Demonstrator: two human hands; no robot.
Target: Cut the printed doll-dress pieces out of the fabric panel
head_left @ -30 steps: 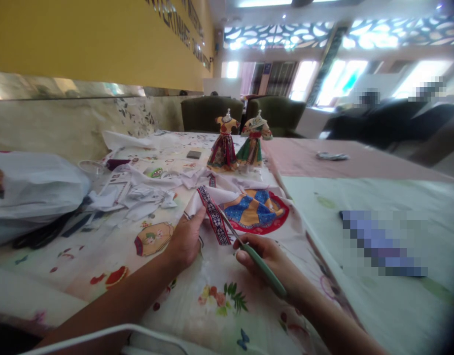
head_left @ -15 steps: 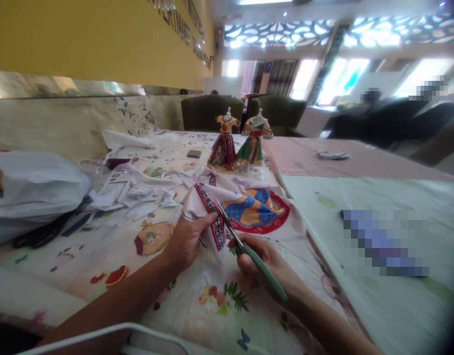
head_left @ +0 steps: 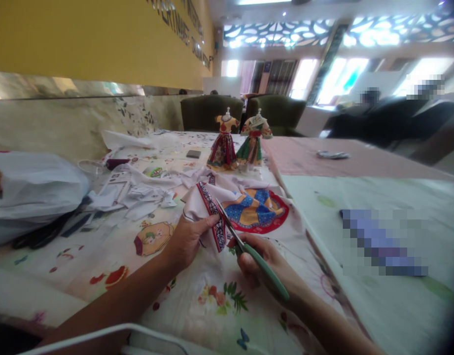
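My left hand (head_left: 188, 241) pinches a white printed fabric (head_left: 195, 203) with a dark patterned border strip (head_left: 213, 209) edged in red, thumb on top of the strip. My right hand (head_left: 261, 264) is closed around the green handle of a pair of scissors (head_left: 266, 272). The blades point up and away, lying along the right edge of the strip near my left thumb. Beyond them the same cloth spreads over the table, showing a blue, orange and red printed piece (head_left: 256, 209). A cut-out tan piece (head_left: 154, 237) lies left of my left hand.
Two small dress forms in doll dresses (head_left: 224, 143) (head_left: 254, 143) stand at the back. White scraps (head_left: 141, 195) and a white plastic bag (head_left: 38, 182) lie to the left. A blurred-out blue object (head_left: 382, 244) rests on the right-hand table. A white bar (head_left: 119, 328) crosses the bottom edge.
The border strip and the fabric in my left hand have shifted very slightly to the right. The scissors keep nearly the same place and angle beside the strip.
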